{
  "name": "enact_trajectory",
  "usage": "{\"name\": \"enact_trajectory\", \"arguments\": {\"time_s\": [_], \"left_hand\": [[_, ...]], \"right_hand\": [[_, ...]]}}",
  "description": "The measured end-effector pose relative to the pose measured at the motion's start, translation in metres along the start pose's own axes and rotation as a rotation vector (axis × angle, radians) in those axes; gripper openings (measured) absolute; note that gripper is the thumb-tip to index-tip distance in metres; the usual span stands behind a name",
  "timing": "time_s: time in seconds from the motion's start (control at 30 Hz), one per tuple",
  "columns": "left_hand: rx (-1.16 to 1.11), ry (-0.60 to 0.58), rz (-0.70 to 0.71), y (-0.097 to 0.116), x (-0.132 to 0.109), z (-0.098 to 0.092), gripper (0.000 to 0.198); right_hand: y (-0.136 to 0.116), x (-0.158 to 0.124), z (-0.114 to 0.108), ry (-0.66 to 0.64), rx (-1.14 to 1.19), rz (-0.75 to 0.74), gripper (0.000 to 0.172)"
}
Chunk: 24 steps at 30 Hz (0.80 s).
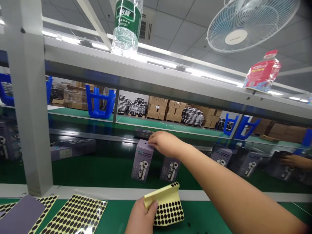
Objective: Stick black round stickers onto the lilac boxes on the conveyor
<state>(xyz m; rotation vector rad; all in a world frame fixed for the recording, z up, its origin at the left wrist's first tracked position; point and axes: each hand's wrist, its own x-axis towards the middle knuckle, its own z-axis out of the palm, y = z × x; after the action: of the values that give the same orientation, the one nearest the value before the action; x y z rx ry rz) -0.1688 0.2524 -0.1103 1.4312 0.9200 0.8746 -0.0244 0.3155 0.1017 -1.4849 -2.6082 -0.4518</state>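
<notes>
My left hand grips a bent yellow sheet of round black stickers, its upper part curled over and bare apart from a few dots. Farther forward, my right hand has its fingers pressed together at the top right edge of an upright purple fan box. Whatever those fingertips hold, if anything, is too small to make out. Just right of that carton stands a second purple box, partly behind my right arm.
Flat sticker sheets and a purple card lie at front left. A purple box lies on the green belt; more boxes stand right, near another person's hand. A metal post and overhead shelf frame the space.
</notes>
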Motion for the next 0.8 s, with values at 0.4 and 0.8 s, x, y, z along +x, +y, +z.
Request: {"name": "enact_trajectory", "arguments": {"time_s": [0.4,0.8], "left_hand": [[0.058,-0.160,0.041,-0.002,-0.005,0.000,0.050],[-0.047,0.095,0.080,0.012,-0.006,0.000,0.068]], "right_hand": [[-0.059,-0.205,0.152,0.450,1.356,0.679,0.059],[-0.055,-0.198,0.153,0.352,1.490,0.729,0.041]]}}
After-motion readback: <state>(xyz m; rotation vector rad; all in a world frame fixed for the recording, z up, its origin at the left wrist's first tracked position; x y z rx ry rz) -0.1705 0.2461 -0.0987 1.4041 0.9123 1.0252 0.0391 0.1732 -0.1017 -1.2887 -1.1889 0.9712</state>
